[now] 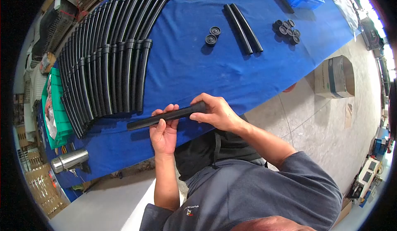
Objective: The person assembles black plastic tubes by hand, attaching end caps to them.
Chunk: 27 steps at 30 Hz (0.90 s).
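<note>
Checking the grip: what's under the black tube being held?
The left hand cradles the black tube from below, with blue cloth farther down. The tube hides part of that hand, its own underside and the cloth directly beneath.

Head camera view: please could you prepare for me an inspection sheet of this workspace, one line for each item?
Surface: wrinkled blue cloth covering the table.
Work items: one black tube in hand; many collared tubes in overlapping rows; two plain tubes; round black pieces in two groups.
Clutter: metal flask at the near left; green bin at the left edge; blue bin at the far right.
Hands: left hand holds the tube's middle; right hand grips its wider end.
Cables: nothing seen on the cloth.
Surroundings: cardboard box on grey floor.
</note>
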{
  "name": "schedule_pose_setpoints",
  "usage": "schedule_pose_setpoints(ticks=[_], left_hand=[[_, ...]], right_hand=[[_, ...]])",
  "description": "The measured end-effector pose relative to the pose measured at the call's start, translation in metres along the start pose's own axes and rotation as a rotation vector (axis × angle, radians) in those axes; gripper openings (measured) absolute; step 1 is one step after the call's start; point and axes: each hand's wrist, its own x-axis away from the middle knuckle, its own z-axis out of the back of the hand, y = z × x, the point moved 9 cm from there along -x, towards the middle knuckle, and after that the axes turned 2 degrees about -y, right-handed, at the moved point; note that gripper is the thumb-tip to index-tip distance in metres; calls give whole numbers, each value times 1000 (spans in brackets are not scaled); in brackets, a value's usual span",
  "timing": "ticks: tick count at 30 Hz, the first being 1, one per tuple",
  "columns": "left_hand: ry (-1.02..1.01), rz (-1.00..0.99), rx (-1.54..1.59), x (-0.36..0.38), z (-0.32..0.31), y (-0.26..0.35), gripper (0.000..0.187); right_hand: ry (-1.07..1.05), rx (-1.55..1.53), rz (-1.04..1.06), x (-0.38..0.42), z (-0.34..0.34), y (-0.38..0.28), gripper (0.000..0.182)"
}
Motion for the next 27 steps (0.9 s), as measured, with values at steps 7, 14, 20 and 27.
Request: schedule_pose_setpoints(ticks=[7,14,20,27], left_hand=[[-3,-7,12,1,1,0,30],[-1,-2,-5,0,0,1,31],[7,-6,-24,2,2,2,31],[-78,-13,-10,-1,2,1,30]], right_hand=[[44,72,135,2,4,-16,37],[43,144,156,-1,1,-14,36],[-3,76,71,0,-2,-7,32],[-40,42,72,0,2,-11,37]])
